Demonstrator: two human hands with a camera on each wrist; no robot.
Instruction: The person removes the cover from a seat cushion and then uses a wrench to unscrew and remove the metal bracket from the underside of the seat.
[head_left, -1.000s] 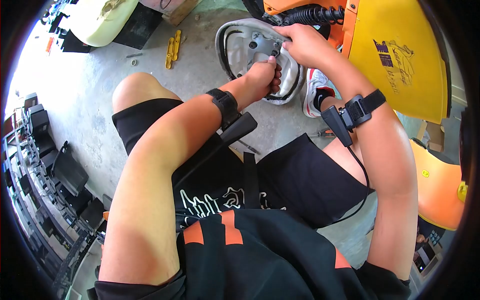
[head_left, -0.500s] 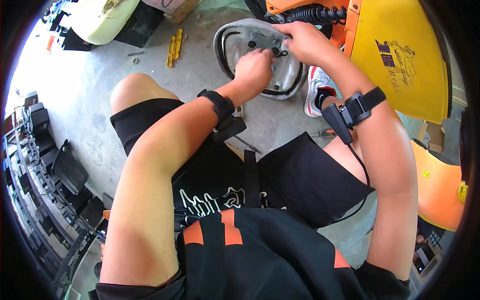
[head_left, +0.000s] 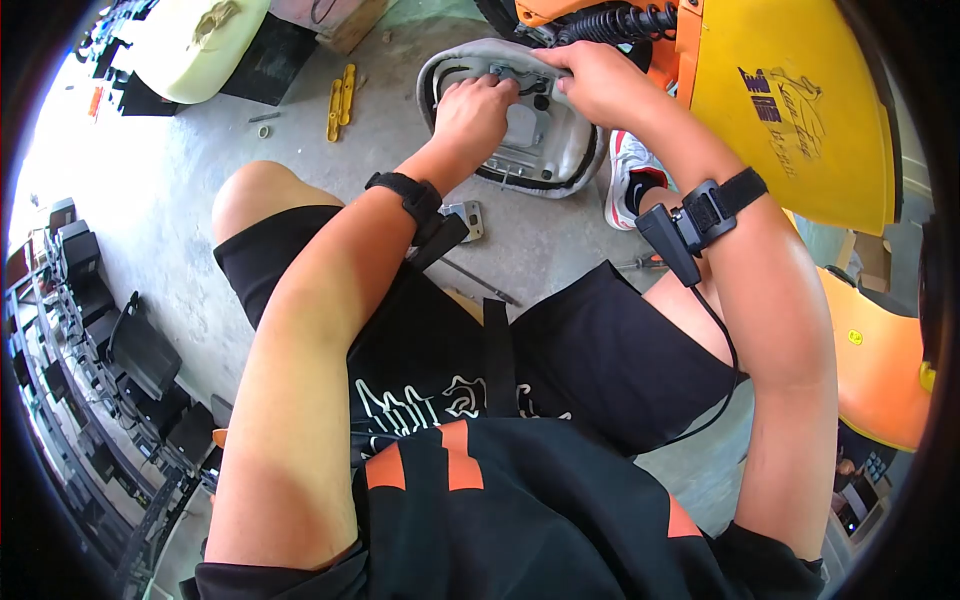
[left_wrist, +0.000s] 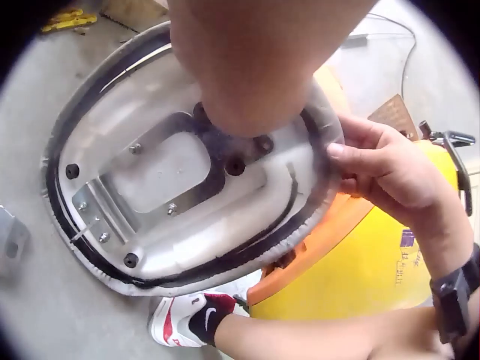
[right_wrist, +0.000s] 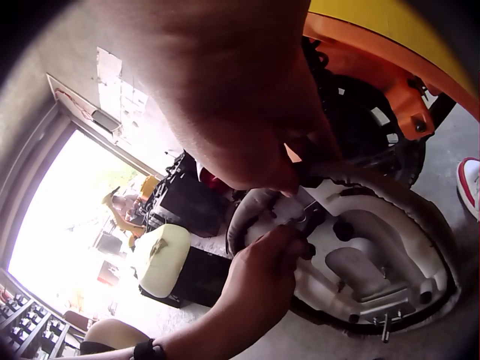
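Holding the padded rim (head_left: 450, 52) of an overturned vehicle seat (head_left: 573, 130) in the right hand (head_left: 608, 88), with the thumb over the inner side and the fingers reaching behind. Reaching into the underside with the left hand (head_left: 474, 112), fingers bent and partly hidden; cannot tell whether closed on anything there. Turned underside up between the two hands, ahead of the knees, just beside a white and red shoe (head_left: 628, 175); cannot tell whether touching the floor.

Showing inside the seat a metal mounting plate (left_wrist: 196, 193) with a rounded opening, round black rubber bumpers (left_wrist: 73, 171) and small studs (left_wrist: 172, 209). Edged all round by the grey padding, with a dark strip (left_wrist: 54, 178) along its inner side.

Standing near the right hand, an orange frame part (head_left: 690, 45) with a black coil-spring shock absorber (head_left: 625, 24), and beside that a large yellow body panel (head_left: 800, 110) with printed lettering. Lying on the concrete floor (head_left: 350, 165): a small metal bracket (head_left: 466, 220) near the left wrist, a thin dark rod (head_left: 482, 283), a screwdriver (head_left: 650, 262) with an orange handle, and farther off, to the left, two yellow bars (head_left: 340, 103) side by side.
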